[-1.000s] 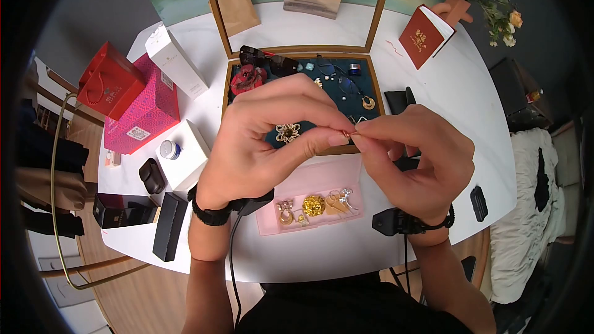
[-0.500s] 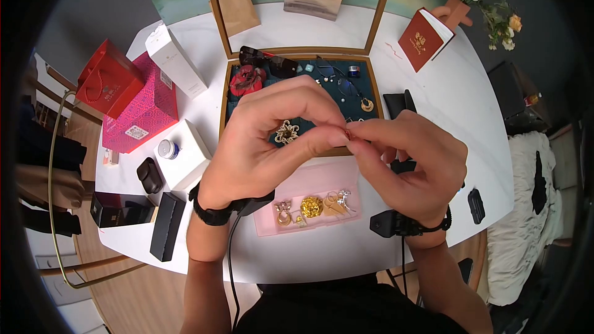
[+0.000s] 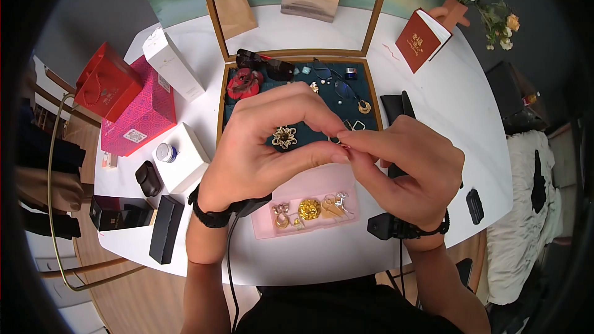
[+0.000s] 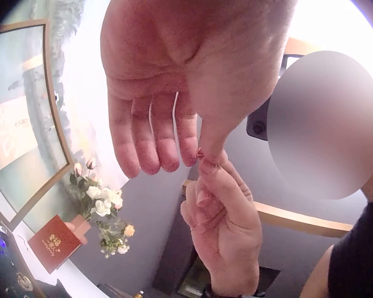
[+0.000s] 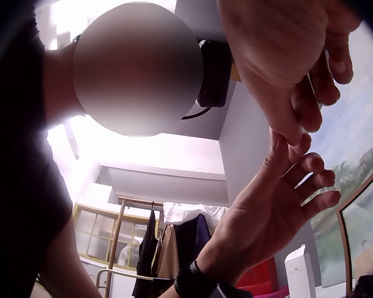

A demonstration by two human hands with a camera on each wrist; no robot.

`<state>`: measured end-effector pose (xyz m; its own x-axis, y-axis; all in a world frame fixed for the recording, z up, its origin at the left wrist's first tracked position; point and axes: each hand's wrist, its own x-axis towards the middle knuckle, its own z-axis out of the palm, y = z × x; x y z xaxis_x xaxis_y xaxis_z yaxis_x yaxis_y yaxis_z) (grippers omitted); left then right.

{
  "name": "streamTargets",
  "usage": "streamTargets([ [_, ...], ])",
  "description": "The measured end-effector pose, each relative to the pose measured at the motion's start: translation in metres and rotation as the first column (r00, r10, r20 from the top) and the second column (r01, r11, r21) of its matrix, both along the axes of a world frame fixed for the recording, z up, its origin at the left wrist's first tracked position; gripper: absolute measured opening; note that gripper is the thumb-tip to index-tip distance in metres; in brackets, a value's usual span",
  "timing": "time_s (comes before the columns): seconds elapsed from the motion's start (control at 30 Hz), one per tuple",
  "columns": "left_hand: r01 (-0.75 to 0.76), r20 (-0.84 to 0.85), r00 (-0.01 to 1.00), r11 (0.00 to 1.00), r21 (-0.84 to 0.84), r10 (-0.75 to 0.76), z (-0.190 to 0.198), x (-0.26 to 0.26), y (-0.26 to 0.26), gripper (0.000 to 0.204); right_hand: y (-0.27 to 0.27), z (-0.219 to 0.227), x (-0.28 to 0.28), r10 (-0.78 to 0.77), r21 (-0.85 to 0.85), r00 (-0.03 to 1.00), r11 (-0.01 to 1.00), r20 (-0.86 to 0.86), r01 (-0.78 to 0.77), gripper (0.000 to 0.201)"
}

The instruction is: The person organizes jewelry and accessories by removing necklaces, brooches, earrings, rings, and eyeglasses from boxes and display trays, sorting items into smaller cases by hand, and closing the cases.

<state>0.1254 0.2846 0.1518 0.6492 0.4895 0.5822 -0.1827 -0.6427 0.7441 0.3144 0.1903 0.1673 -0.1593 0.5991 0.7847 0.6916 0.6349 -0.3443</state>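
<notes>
Above the jewellery case, my left hand [image 3: 263, 139] and right hand [image 3: 417, 167] meet at the fingertips. Thumb and forefinger of each pinch a tiny gold and reddish piece of jewellery [image 3: 344, 146], mostly covered by the fingers. The left wrist view shows a reddish bit of the piece [image 4: 200, 154] between the fingertips. Below the hands lies a pink box [image 3: 266, 226] with a gold ball-like ornament [image 3: 309, 209] and several small jewellery pieces. A flower-shaped brooch [image 3: 284, 137] rests in the wood-framed case [image 3: 221, 111], seen beside my left hand.
The case's glass lid frame [image 3: 378, 12] stands raised at the back. White [image 3: 173, 62], black [image 3: 166, 229] and pink boxes and a red bag [image 3: 108, 83] are on the left. A red booklet [image 3: 421, 40] stands back right; a black object [image 3: 474, 206] lies at right.
The hands have stayed together, with the right hand shifting slightly left. The fingertips have changed their angle, and a bit of gold now shows between them.
</notes>
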Motion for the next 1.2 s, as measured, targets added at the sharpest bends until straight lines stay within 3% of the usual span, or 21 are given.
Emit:
streamTargets([
  [0.4, 0.012, 0.039, 0.999, 0.994, -0.11, -0.008, 0.001, -0.003, -0.001, 0.012, -0.002, -0.001, 0.002, 0.021, -0.021, 0.998, 1.0, 0.066, -0.019, 0.036],
  [0.47, 0.021, 0.059, 0.998, 1.0, 0.001, -0.021, 0.003, -0.004, 0.001, 0.011, -0.004, 0.001, 0.002, 0.008, -0.04, 0.999, 0.999, 0.053, -0.006, 0.036],
  [0.57, 0.02, 0.058, 0.998, 0.999, 0.028, -0.022, 0.003, -0.008, 0.003, 0.011, -0.004, 0.003, 0.002, -0.001, -0.06, 1.0, 0.998, 0.01, 0.002, 0.035],
  [0.93, -0.006, 0.082, 0.997, 0.999, 0.049, 0.002, 0.002, -0.006, 0.003, 0.01, -0.002, 0.001, 0.0, 0.032, -0.033, 0.999, 0.999, -0.001, -0.032, 0.028],
  [1.0, -0.007, 0.076, 0.997, 0.999, 0.052, 0.003, 0.004, -0.006, 0.003, 0.01, -0.002, 0.002, -0.003, 0.01, -0.035, 0.998, 0.999, -0.065, -0.012, 0.025],
  [1.2, 0.01, 0.029, 1.0, 0.999, 0.054, -0.012, 0.004, -0.008, 0.003, 0.009, -0.003, 0.004, -0.003, 0.029, -0.072, 0.999, 0.997, -0.023, -0.03, 0.022],
])
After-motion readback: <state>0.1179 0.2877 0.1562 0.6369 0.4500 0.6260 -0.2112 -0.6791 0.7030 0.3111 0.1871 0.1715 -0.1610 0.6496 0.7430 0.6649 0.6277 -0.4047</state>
